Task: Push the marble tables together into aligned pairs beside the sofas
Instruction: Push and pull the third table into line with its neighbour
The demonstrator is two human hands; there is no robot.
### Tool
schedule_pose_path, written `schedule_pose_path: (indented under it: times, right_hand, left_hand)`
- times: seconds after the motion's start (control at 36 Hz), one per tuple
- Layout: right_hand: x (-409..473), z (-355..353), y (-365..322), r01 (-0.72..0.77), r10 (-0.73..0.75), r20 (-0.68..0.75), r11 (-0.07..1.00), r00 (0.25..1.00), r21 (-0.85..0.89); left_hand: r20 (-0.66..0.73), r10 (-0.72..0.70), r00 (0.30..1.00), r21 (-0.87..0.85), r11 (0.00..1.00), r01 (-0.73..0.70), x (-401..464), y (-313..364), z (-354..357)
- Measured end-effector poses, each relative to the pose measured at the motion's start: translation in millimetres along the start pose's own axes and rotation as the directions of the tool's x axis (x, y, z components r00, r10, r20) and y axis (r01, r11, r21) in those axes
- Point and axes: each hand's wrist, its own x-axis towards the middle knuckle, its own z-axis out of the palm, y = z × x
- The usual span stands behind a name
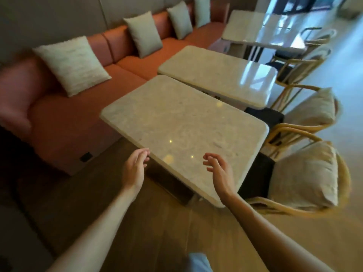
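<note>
**Hands poised at the near table's edge**

Hands reach forward over the wooden floor [149, 218], both with bare forearms stretched out from the bottom of the view. The left hand [134, 169] is at the near-left edge of the nearest marble table [182, 124], fingers relaxed and slightly spread, fingertips at the rim; whether they touch the stone I cannot tell. The right hand [218, 169] is over the same table's near end, fingers loosely bent and apart, holding nothing. The two hands are set apart from each other, palms turned inward.

The nearest marble table stands just beside the orange sofa [125, 61], its long side running away from the sofa toward the chairs. Right behind it is a second marble table [214, 73], parallel, with a narrow dark gap between the two tops; the pair is close but not flush, and the far one sits shifted a little to the right. Further along the sofa a third marble table [247, 26] shines with window glare, well apart from the pair.

Pale cushions [72, 63] lean upright against the sofa back in a row. On the right, rattan chairs with padded seats [304, 175] are tucked against the tables' far ends. A bit of light blue cloth [198, 262] shows at the bottom edge.
</note>
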Motion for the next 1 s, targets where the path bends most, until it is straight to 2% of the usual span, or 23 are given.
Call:
schedule_pose_path:
  times: [0.17, 0.31, 0.42, 0.5, 0.61, 0.78, 0.94, 1.0]
  right_hand:
    - [14.7, 9.2, 46.7, -0.101, 0.096, -0.146, 0.995, 0.985, -0.023]
    - [53.6, 19.4, 69.0, -0.157, 0.135, -0.207, 0.983, 0.969, -0.098]
    - [65.8, 29.4, 98.0, -0.214, 0.16, -0.25, 0.954, 0.955, -0.208]
    - [63.3, 35.7, 126.0, -0.277, 0.18, -0.28, 0.89, 0.943, -0.362]
    - [55.8, 37.3, 158.2, -0.271, 0.094, -0.314, 0.763, 0.945, -0.587]
    - [41.7, 40.1, 204.8, -0.27, 0.0, -0.345, 0.621, 0.939, -0.736]
    - [52.0, 49.0, 219.4, -0.295, -0.132, -0.441, 0.574, 0.888, -0.764]
    - [56.6, 50.7, 221.1, -0.263, -0.177, -0.422, 0.558, 0.889, -0.787]
  left_hand:
    - [0.228, -0.02, 0.973, 0.069, 0.998, 0.004, 40.4, -10.8, 38.3]
    - [0.301, -0.012, 0.954, 0.174, 0.984, -0.042, 78.9, -25.9, 70.0]
    - [0.413, 0.006, 0.911, 0.3, 0.943, -0.142, 96.6, -55.7, 94.5]
    - [0.489, 0.007, 0.872, 0.355, 0.912, -0.207, 104.6, -81.1, 107.8]
    - [0.616, 0.06, 0.785, 0.425, 0.813, -0.397, 116.1, -116.3, 124.9]
    - [0.756, 0.217, 0.618, 0.36, 0.651, -0.669, 124.8, -162.0, 150.6]
    - [0.791, 0.292, 0.538, 0.332, 0.534, -0.778, 128.8, -190.9, 175.8]
    - [0.787, 0.328, 0.523, 0.343, 0.473, -0.812, 128.8, -198.6, 179.6]
